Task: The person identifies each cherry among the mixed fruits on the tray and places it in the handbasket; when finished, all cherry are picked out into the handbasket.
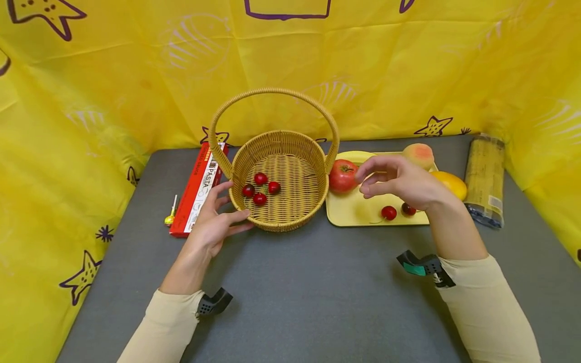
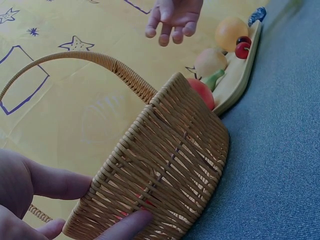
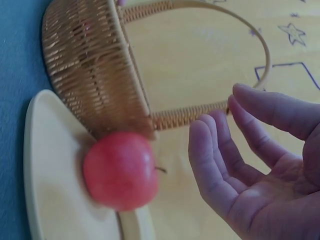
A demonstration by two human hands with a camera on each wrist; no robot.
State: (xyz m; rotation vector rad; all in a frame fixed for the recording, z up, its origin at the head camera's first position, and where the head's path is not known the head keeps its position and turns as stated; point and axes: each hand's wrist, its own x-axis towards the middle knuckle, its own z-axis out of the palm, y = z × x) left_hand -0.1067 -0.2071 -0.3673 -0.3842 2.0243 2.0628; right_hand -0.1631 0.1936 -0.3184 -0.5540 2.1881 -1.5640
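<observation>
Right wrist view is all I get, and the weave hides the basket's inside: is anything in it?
Observer: Yes, four small red fruits lie on the floor of the basket, toward its left side.
Operator: Is the other hand on the basket?
Observer: The left hand rests against its outer wall, fingers straight.
Operator: Besides the tomato, what sits on the tray?
Observer: Behind the right hand, the tray holds two more small red fruits, a peach and a yellow fruit; the tomato is at its left end.
</observation>
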